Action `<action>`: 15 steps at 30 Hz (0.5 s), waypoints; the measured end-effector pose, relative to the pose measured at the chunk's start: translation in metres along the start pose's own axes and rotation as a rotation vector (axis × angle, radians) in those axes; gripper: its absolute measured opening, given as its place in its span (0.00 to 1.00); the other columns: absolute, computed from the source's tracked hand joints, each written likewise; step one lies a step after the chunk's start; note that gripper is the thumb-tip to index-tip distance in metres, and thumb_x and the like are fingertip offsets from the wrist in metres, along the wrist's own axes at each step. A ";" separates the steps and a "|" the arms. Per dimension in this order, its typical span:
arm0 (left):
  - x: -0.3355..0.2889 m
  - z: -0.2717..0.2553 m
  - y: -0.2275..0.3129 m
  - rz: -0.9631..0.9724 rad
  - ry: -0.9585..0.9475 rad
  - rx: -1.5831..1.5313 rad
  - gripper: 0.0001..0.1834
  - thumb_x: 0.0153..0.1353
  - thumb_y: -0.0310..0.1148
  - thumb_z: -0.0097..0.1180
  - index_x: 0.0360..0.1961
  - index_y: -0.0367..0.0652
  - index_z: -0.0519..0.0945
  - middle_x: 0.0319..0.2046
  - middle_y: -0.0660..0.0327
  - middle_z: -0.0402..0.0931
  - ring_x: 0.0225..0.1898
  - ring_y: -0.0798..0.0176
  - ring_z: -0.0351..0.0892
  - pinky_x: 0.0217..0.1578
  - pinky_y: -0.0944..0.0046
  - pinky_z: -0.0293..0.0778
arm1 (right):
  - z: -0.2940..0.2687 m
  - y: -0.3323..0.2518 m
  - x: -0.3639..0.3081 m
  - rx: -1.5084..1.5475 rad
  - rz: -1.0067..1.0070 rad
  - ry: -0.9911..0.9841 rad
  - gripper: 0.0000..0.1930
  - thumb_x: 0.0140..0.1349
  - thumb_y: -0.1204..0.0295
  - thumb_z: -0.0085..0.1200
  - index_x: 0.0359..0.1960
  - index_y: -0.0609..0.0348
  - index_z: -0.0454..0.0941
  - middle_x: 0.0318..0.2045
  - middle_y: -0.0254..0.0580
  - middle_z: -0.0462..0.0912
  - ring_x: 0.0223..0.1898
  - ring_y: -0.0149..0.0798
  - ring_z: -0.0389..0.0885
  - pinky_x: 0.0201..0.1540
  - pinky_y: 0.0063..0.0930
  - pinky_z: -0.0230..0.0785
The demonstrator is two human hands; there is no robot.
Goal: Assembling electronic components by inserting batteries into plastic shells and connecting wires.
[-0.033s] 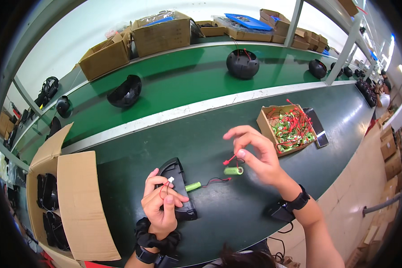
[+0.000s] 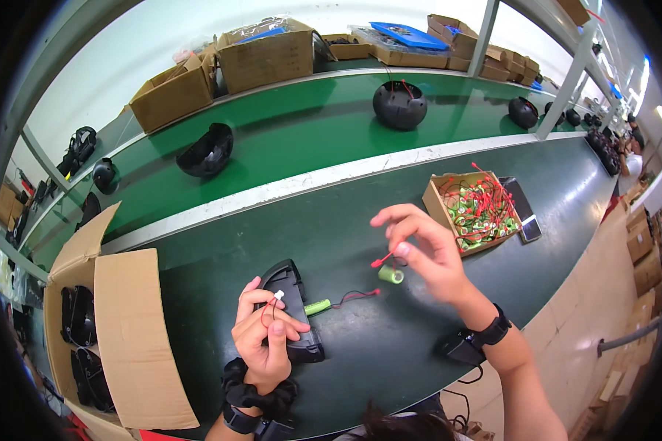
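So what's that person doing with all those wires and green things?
They're handling wired batteries at a table. The left hand holds thin wires with a white plug over a black shell. The right hand pinches a lead with a red plug, and a green battery seems to dangle below it. A second battery lies by the shell, and beyond the right hand is a box full of more.

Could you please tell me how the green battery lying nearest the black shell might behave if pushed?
The battery would probably roll, being a cylinder lying on its side. Its thin wires look floppy, since they curve loosely, and might drag or slow it slightly.
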State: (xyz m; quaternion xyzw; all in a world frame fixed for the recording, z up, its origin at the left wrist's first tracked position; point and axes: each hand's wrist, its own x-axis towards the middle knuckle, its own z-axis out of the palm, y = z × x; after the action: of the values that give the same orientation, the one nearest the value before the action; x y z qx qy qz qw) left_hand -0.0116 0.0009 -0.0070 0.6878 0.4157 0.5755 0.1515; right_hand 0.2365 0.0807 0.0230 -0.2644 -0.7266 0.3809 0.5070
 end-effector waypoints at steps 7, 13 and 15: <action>0.002 -0.006 -0.004 -0.050 0.054 -0.019 0.22 0.66 0.33 0.44 0.12 0.43 0.70 0.16 0.65 0.80 0.36 0.60 0.68 0.60 0.44 0.57 | -0.009 -0.015 -0.005 0.431 0.344 0.050 0.05 0.70 0.69 0.44 0.38 0.55 0.66 0.31 0.40 0.75 0.24 0.24 0.66 0.29 0.14 0.58; 0.008 -0.006 -0.003 -0.450 0.275 -0.559 0.23 0.68 0.35 0.43 0.13 0.42 0.70 0.15 0.63 0.78 0.36 0.61 0.69 0.58 0.47 0.60 | 0.016 -0.002 -0.009 0.521 0.514 0.056 0.06 0.70 0.67 0.41 0.38 0.54 0.65 0.20 0.28 0.62 0.20 0.22 0.56 0.24 0.17 0.51; 0.013 -0.014 0.010 0.038 -0.095 -0.083 0.22 0.68 0.34 0.44 0.15 0.40 0.70 0.16 0.61 0.78 0.32 0.61 0.70 0.53 0.48 0.67 | 0.013 0.002 -0.009 0.551 0.554 0.080 0.06 0.69 0.67 0.41 0.37 0.54 0.65 0.20 0.28 0.62 0.20 0.22 0.55 0.24 0.17 0.51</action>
State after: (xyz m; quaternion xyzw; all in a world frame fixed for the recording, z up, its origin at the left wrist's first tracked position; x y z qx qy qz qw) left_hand -0.0206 0.0012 0.0124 0.7153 0.3707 0.5616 0.1884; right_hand 0.2268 0.0715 0.0142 -0.3191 -0.4780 0.6735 0.4649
